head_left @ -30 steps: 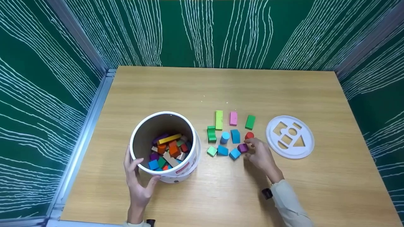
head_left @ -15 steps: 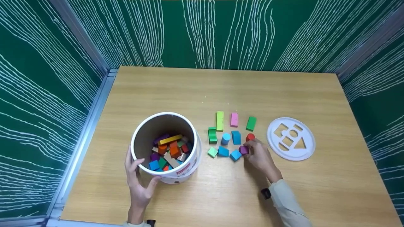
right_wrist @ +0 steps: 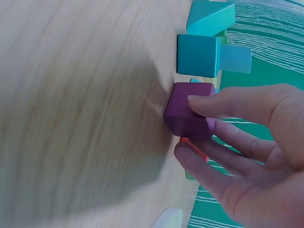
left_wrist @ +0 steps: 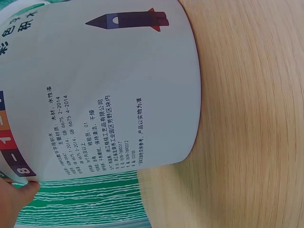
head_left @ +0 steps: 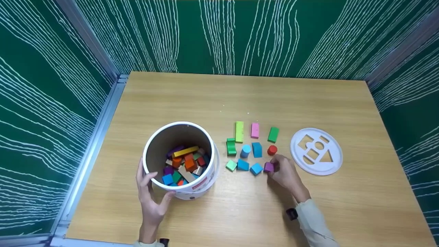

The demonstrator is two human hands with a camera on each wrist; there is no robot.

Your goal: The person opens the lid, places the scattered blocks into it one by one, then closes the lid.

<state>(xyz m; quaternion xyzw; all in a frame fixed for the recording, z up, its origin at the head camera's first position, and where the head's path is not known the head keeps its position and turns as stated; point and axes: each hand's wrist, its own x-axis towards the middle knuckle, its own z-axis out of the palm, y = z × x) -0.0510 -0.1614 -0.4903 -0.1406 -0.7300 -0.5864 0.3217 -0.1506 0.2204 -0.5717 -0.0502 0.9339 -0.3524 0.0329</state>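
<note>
My left hand [head_left: 151, 207] holds the white bucket [head_left: 185, 122] at its left front rim, with a finger over the edge and the thumb outside. Several coloured wooden blocks lie inside the bucket. In the left wrist view, the bucket's printed side [left_wrist: 109, 61] fills much of the frame. My right hand [head_left: 284, 173] pinches a purple cube [right_wrist: 187, 109] low over the table, the thumb on its near face and other fingers behind. Just left of that cube sits a blue block [head_left: 256, 168]. A red cylinder [head_left: 272, 150] stands just beyond the hand.
Loose blocks lie in rough rows right of the bucket, among them a lime bar [head_left: 239, 131], a pink block [head_left: 254, 130], a green block [head_left: 273, 134] and a blue cylinder [head_left: 245, 151]. At the right lies a white lid [head_left: 337, 159] with shaped holes.
My right fingers have closed on the purple cube, which has moved slightly right and toward me, apart from the blue block. The left hand and bucket have stayed put.
</note>
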